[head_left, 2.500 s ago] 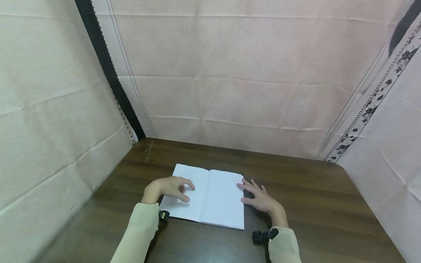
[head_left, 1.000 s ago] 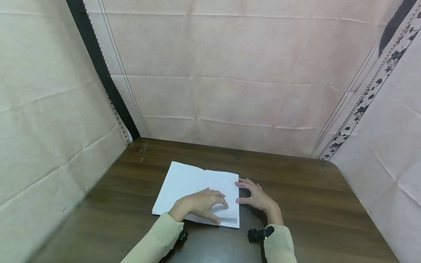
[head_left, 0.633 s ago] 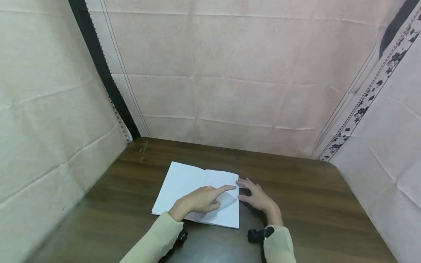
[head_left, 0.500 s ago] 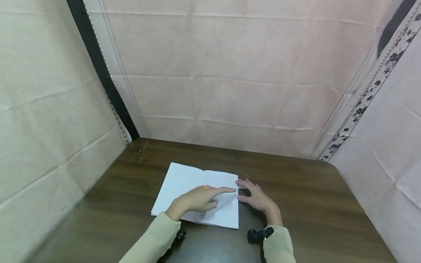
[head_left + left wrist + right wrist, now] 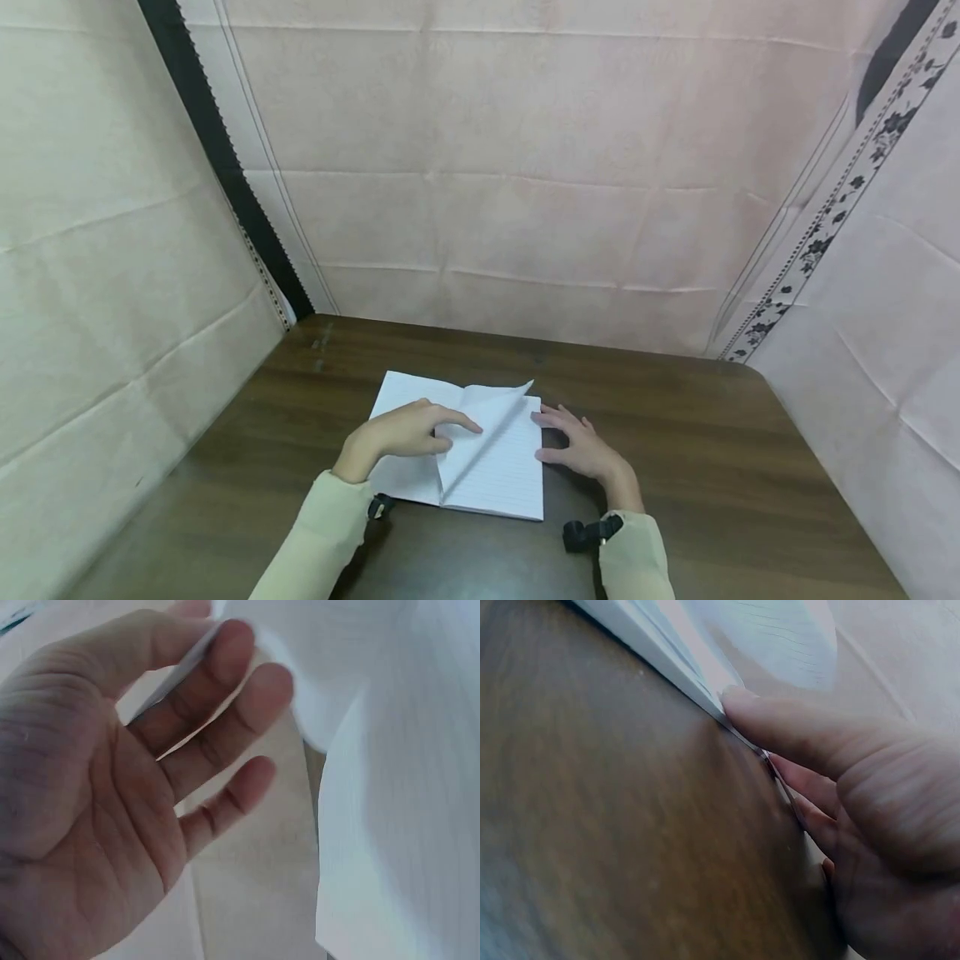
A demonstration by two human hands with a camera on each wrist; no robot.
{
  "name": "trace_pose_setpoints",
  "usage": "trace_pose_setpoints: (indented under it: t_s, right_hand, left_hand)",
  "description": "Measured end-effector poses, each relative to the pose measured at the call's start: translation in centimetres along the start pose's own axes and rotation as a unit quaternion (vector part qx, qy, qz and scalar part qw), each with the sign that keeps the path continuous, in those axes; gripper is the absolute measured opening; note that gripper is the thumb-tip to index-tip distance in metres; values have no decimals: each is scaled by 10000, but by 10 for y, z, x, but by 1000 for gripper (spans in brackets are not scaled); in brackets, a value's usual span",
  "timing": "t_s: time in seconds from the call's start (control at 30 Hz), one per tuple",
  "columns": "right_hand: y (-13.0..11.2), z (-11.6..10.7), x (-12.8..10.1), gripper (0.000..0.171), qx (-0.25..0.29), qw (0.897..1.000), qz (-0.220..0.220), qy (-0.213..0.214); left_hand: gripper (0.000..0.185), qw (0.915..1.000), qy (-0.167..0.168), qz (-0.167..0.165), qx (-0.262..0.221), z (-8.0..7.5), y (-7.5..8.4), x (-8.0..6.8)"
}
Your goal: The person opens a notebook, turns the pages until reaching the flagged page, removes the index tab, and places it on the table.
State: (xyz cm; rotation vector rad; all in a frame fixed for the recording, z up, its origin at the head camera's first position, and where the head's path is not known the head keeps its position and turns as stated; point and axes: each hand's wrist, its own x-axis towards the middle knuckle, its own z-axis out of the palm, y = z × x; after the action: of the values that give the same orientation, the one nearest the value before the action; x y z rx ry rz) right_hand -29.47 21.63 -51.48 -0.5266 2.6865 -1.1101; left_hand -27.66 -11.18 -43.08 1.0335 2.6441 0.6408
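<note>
White ruled paper makes up the open notebook (image 5: 487, 467), which is laid flat near the middle of the dark brown wooden table (image 5: 712, 467), its spine running away from the person. One leaf (image 5: 491, 417) is seen lifted off the right-hand page, raised at a slant so that its far corner points up and away while its near edge is still down by the spine. Faint lines can be made out on the right-hand page and on the lifted leaf; no writing can be made out on either. The left hand (image 5: 401, 433) is held over the left-hand page with its fingers loosely bent; in the left wrist view the edge of the raised leaf is seen caught between the thumb and the fingertips (image 5: 232, 645), so the leaf is pinched rather than merely touched. The right hand (image 5: 577, 450) is laid on the table just beside the notebook's right edge, fingers spread and nearly straight; in the right wrist view a fingertip (image 5: 739, 705) is pressed against the edge of the stacked pages, and nothing is gripped by it. Pale sleeves are worn on both forearms, and a small black device (image 5: 592, 533) is strapped at the right wrist. Pale creased cloth (image 5: 480, 167) is hung behind and to both sides of the table. No containers are to be seen.
</note>
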Motion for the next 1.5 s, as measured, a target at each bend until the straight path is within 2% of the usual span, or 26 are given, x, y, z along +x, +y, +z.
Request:
trace_pose_setpoints:
  t_s: [0.1,0.3,0.4,0.5,0.63,0.73,0.83,1.0,1.23,1.37,1.5]
  right_hand:
    - [-1,-1,-1,67,-99,9998,-63,-130]
    - [-3,-4,0,70,-16,9991,-289,-296]
    - [-3,-4,0,72,-42,9989,-324,-329]
    - [-2,-4,0,75,-97,9987,-344,-372]
    - [-1,-4,-2,79,-162,9986,-330,-391]
    - [-1,-3,-2,80,-156,9987,-302,-391]
    - [-1,-3,-2,80,-135,9986,-300,-408]
    - [0,-2,-1,79,-209,9985,-350,-360]
    - [-2,-2,1,78,-212,9985,-333,-374]
    - [-2,-3,0,78,-190,9987,-333,-347]
    - [-2,-3,-1,78,-160,9988,-292,-360]
  left_hand:
    - [44,9997,-34,-194,-160,-6,-6,-8]
    - [39,9979,-131,-237,-591,-21,-16,-24]
    - [42,9964,-203,-390,-718,-26,-22,-32]
    - [50,9912,-351,-864,-942,-29,-26,-40]
    - [56,9764,-442,-1834,-1051,-28,-29,-48]
    - [50,9633,-552,-2392,-1088,-26,-29,-51]
    - [40,9540,-712,-2668,-1168,-24,-32,-55]
    - [24,9481,-851,-2813,-1212,-23,-35,-59]
    - [5,9361,-1135,-2957,-1527,-19,-46,-61]
    - [9,9334,-1206,-2992,-1572,-15,-51,-59]
    - [17,9327,-1128,-3053,-1555,-14,-51,-58]
